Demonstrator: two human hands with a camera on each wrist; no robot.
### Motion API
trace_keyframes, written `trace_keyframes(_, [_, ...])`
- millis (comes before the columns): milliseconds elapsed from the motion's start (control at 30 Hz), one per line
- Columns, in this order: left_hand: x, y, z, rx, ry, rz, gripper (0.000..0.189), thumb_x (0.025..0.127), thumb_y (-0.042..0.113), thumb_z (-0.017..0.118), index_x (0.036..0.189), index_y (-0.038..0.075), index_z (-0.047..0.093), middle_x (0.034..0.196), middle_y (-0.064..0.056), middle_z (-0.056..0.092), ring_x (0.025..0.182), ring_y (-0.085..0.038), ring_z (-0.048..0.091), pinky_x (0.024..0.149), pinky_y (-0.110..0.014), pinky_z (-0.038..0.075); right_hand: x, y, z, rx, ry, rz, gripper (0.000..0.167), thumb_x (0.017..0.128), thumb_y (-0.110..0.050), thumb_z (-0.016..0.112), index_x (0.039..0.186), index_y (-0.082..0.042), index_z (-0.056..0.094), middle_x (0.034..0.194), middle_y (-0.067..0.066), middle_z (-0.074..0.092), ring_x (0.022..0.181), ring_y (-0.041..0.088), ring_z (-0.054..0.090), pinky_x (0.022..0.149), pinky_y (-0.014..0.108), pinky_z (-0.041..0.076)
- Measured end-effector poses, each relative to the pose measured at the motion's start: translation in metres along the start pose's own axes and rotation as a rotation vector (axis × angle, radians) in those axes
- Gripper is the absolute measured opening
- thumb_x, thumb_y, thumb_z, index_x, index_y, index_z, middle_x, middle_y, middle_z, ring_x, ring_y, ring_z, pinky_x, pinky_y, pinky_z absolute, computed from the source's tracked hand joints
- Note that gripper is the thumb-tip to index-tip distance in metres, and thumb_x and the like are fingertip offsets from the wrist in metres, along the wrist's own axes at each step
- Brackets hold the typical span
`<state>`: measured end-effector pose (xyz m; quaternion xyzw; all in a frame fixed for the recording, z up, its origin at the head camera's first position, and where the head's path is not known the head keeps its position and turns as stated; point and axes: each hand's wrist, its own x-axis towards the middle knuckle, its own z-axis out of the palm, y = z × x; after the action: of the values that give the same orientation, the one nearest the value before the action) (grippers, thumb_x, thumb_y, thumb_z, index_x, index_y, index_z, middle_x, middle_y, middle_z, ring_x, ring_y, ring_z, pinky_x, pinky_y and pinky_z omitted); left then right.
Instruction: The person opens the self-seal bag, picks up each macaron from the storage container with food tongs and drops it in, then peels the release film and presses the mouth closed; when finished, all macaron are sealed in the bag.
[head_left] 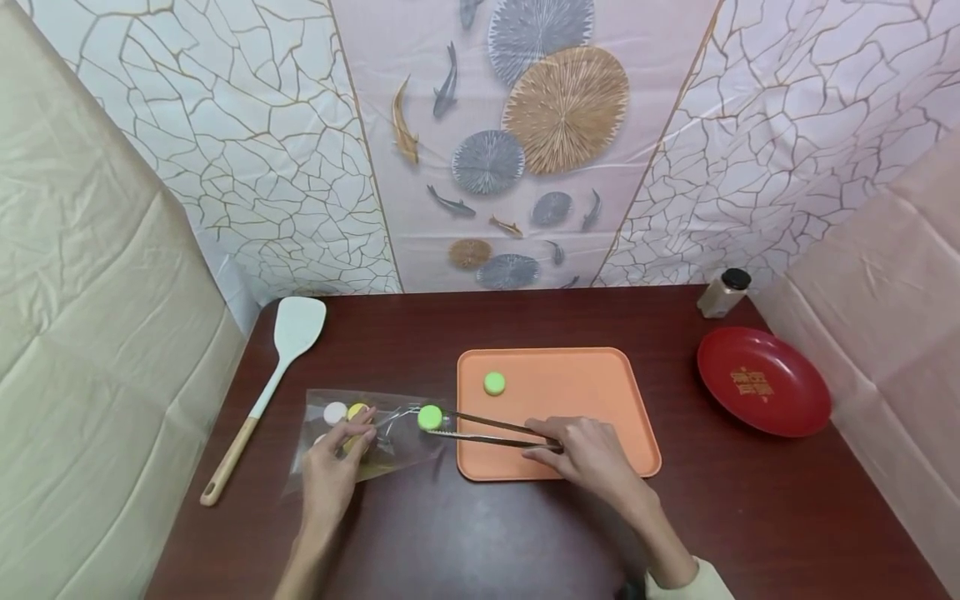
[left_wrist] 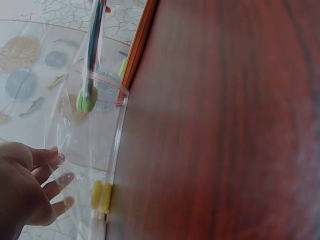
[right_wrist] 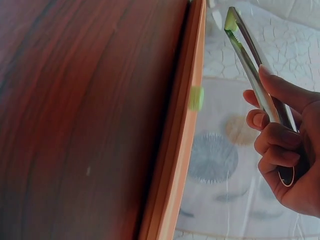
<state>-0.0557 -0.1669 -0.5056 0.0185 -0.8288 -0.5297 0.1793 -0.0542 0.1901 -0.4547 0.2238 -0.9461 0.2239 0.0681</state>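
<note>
Pinches bag (head_left: 401, 450) with left hand (head_left: 334, 467), lower left. Grips tongs (head_left: 487, 439) with right hand (head_left: 585, 452), holding macaron (head_left: 430, 417) leftward, at bag's mouth.

Your right hand (right_wrist: 294, 145) grips metal tongs (right_wrist: 256, 82) pinching a green disc (right_wrist: 230, 21); another green disc (right_wrist: 196, 98) rests on an orange tray (right_wrist: 176, 160) on the table (right_wrist: 90, 120).

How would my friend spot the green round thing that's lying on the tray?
Find the orange tray in the middle of the dark table. Near its far left corner sits a small light-green disc. It is the only disc lying on the tray; the other green one is held in the metal tongs.
</note>
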Motion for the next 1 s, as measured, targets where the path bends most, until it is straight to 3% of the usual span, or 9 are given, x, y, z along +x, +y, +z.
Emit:
trace_keyframes(133, [0.001,0.001,-0.001,0.001,-0.011,-0.010,0.007,0.092,-0.007,0.081,0.097,-0.003,0.079,0.122,-0.015,0.081,0.123,-0.040,0.075,0.119,-0.010,0.038,0.010,-0.008,0.010,-0.024,-0.018,-0.028,0.027,0.089,-0.036,0.091,0.112,-0.023,0.084,0.065,-0.017,0.050,0.059,-0.002,0.042,0.051,0.022,0.036])
trace_keyframes(367, [-0.002,0.004,-0.002,0.010,-0.025,-0.052,0.009,0.093,-0.006,0.081,0.096,0.002,0.080,0.123,-0.014,0.081,0.124,-0.039,0.075,0.124,-0.039,0.042,0.025,-0.024,0.032,-0.027,-0.058,-0.114,0.023,0.091,-0.037,0.089,0.108,-0.024,0.082,0.066,-0.015,0.059,0.058,0.000,0.050,0.048,0.023,0.037])
trace_keyframes(433, [-0.003,0.005,-0.002,0.003,-0.025,-0.057,0.009,0.093,-0.006,0.081,0.096,0.002,0.080,0.123,-0.014,0.081,0.124,-0.039,0.075,0.124,-0.035,0.042,0.027,-0.028,0.037,-0.027,-0.056,-0.129,0.023,0.090,-0.035,0.091,0.107,-0.023,0.081,0.065,-0.014,0.058,0.057,0.001,0.049,0.047,0.023,0.036])
trace_keyframes(633, [-0.003,0.008,-0.004,-0.002,-0.030,-0.045,0.011,0.093,-0.008,0.081,0.096,0.002,0.080,0.124,-0.015,0.081,0.125,-0.039,0.074,0.115,-0.005,0.037,0.028,-0.034,0.046,-0.082,-0.030,-0.146,0.021,0.088,-0.036,0.091,0.100,-0.023,0.079,0.066,-0.015,0.059,0.056,0.003,0.051,0.046,0.023,0.033])
trace_keyframes(800, [-0.006,0.011,-0.006,0.022,-0.033,-0.056,0.012,0.093,-0.009,0.080,0.096,0.002,0.080,0.124,-0.013,0.081,0.127,-0.040,0.073,0.109,-0.001,0.038,0.028,-0.040,0.052,-0.106,-0.029,-0.147,0.021,0.090,-0.038,0.090,0.094,-0.024,0.076,0.067,-0.015,0.058,0.056,0.004,0.052,0.046,0.024,0.034])
trace_keyframes(1000, [-0.009,0.011,-0.005,0.068,-0.036,-0.024,0.014,0.091,-0.007,0.082,0.096,0.007,0.081,0.124,-0.010,0.081,0.125,-0.040,0.074,0.104,0.003,0.035,0.022,-0.042,0.050,-0.083,-0.055,-0.084,0.025,0.087,-0.038,0.093,0.104,-0.023,0.081,0.069,-0.013,0.063,0.060,0.003,0.053,0.048,0.025,0.037])
